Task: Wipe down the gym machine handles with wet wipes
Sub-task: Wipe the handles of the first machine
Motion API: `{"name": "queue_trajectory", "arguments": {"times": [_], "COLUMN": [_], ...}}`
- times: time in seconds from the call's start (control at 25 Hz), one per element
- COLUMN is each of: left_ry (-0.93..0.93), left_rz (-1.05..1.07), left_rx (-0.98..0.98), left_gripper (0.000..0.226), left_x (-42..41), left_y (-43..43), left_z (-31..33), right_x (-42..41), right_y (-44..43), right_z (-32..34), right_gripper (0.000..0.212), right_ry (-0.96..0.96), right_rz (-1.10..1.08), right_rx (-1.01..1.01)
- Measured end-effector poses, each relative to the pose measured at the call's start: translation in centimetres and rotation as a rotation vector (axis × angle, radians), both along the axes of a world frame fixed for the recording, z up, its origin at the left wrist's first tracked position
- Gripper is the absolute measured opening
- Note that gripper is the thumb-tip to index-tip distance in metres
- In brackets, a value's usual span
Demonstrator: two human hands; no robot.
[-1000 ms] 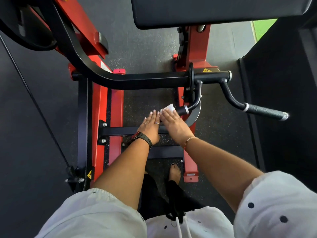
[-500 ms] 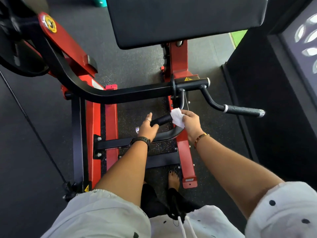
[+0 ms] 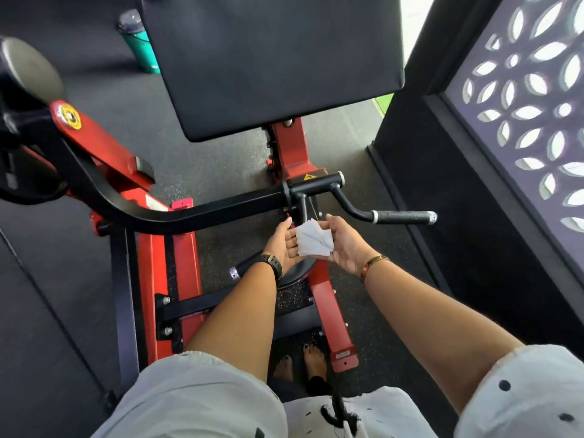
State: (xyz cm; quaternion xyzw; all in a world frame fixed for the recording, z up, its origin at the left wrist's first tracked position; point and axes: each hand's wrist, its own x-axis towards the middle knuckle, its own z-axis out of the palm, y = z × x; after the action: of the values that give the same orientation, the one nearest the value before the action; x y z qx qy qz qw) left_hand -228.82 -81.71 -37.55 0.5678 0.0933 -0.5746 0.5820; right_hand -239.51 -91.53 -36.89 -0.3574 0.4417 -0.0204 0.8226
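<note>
- The black rectangular padded rest of the gym machine filled the upper middle of the view, carried on a red steel post.
- A dark wall screen pierced with leaf-shaped openings ran down the right side.
- The red steel frame stood on speckled dark rubber flooring, with a black curved lever arm sweeping across it from a round black weight plate at the far left.
- The person's white dotted sleeves showed at the bottom, with both bare forearms reaching forward and bare feet below between them.
- A teal water bottle stood on the floor behind the pad's left corner.
- The black knurled right handle stuck out to the right with nobody touching it.
- The lower black handle lay mostly hidden under the left wrist, only its end showing.
- The right hand, with a gold bangle at the wrist, was curled around the wipe from the right.
- The left hand, with a black watch at the wrist, touched the wipe's left edge. I could not tell whether it pinched it.
- The white folded wet wipe sat between the two hands, just left of the knurled handle, above the lower one and clear of both.
</note>
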Motion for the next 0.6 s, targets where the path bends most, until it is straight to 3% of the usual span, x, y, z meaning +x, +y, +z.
{"name": "queue_trajectory", "arguments": {"times": [0.6], "left_ry": [0.005], "left_rz": [-0.299], "left_rx": [-0.046], "left_gripper": [0.057], "left_x": [-0.2], "left_y": [-2.7], "left_z": [3.5], "right_x": [-3.2], "right_y": [0.9], "right_z": [4.8], "right_gripper": [0.050], "right_ry": [-0.061], "right_rz": [-0.339], "right_rx": [-0.025]}}
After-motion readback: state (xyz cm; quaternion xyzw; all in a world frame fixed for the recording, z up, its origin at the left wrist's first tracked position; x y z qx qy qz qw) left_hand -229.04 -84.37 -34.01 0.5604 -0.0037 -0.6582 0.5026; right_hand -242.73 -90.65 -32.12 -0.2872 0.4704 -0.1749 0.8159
